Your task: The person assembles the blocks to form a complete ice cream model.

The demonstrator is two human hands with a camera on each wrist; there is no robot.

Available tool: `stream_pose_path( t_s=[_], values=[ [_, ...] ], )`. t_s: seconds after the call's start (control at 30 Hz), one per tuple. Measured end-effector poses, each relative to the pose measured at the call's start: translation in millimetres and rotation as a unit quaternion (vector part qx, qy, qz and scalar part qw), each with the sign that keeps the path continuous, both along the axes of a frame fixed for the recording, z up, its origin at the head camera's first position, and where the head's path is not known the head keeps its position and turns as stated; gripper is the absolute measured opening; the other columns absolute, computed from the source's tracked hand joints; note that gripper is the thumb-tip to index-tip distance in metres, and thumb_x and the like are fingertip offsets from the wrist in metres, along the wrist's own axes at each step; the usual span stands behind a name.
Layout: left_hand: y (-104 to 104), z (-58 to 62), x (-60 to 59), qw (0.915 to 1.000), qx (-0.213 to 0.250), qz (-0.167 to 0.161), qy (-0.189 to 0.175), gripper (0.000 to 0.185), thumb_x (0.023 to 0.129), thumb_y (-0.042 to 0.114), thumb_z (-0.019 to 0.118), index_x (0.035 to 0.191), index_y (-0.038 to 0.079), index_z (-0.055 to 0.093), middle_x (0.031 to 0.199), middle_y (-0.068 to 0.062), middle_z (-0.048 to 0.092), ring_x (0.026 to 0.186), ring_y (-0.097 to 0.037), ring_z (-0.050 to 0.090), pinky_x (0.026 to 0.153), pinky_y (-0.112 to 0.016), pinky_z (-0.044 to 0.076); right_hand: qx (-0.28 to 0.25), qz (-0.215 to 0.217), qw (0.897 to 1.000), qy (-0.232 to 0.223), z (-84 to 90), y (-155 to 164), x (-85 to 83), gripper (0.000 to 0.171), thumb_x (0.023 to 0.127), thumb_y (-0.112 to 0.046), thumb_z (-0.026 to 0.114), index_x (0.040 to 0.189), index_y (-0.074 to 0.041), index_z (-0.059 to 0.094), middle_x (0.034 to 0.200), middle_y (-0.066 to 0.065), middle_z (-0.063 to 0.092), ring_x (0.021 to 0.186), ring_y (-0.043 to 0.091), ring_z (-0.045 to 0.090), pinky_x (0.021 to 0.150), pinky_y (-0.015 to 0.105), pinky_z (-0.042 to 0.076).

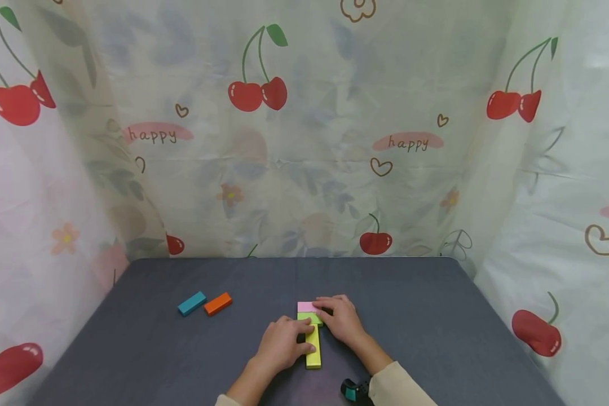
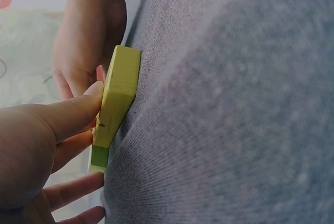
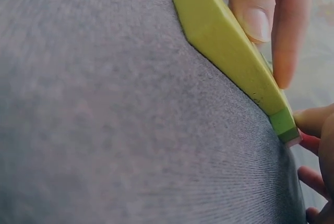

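Centrally on the grey counter (image 1: 411, 316), a yellow block (image 1: 313, 349) lies flat. Left hand (image 1: 280, 345) fingers press its side; right hand (image 1: 341, 320) fingers rest on the touching green block (image 1: 312, 318) and pink block (image 1: 306, 306). Left of the yellow block: blue block (image 1: 192, 303), orange block (image 1: 217, 303).

Your head view is evenly and softly lit, bright on the curtain (image 1: 304, 141), with only faint shadows under your hands; its edges bow outward like a wide lens; both wrist views sit very close, so the bench (image 2: 235, 104) cloth blurs and your fingers (image 3: 261, 10) look soft.
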State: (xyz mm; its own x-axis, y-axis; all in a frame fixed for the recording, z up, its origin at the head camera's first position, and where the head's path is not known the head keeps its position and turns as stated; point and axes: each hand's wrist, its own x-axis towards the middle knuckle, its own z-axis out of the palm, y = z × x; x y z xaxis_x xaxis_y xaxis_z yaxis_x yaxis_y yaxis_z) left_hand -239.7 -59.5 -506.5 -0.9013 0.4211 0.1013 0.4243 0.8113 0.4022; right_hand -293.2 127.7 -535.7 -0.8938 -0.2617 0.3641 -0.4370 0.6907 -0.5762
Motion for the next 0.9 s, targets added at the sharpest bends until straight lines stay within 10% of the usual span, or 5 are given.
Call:
stream_pose_path(
  t_s=[0.4,0.9],
  values=[
    [1.9,-3.6,-1.0,0.9998,0.000,-0.001,0.022,0.041,0.078,0.041,0.079,0.116,0.026,0.074,0.113,0.007,0.069,0.098,-0.022,0.058,0.080,-0.047,0.045,0.005,0.009,1.000,0.018,2.0,2.2,7.6,0.027,0.088,-0.011,0.071,0.114,-0.007,0.072,0.124,0.009,0.065,0.110,0.028,0.056,0.093,0.050,0.044],
    [3.5,-3.0,3.1,0.9961,-0.036,0.043,0.068,0.052,0.074,0.051,0.080,0.113,0.017,0.073,0.122,0.000,0.065,0.101,-0.026,0.060,0.079,-0.048,0.046,0.066,0.122,0.989,-0.055,7.2,14.0,18.0,0.052,0.089,-0.034,0.071,0.132,-0.007,0.061,0.140,0.008,0.053,0.128,0.030,0.047,0.101,0.054,0.038]
  ],
)
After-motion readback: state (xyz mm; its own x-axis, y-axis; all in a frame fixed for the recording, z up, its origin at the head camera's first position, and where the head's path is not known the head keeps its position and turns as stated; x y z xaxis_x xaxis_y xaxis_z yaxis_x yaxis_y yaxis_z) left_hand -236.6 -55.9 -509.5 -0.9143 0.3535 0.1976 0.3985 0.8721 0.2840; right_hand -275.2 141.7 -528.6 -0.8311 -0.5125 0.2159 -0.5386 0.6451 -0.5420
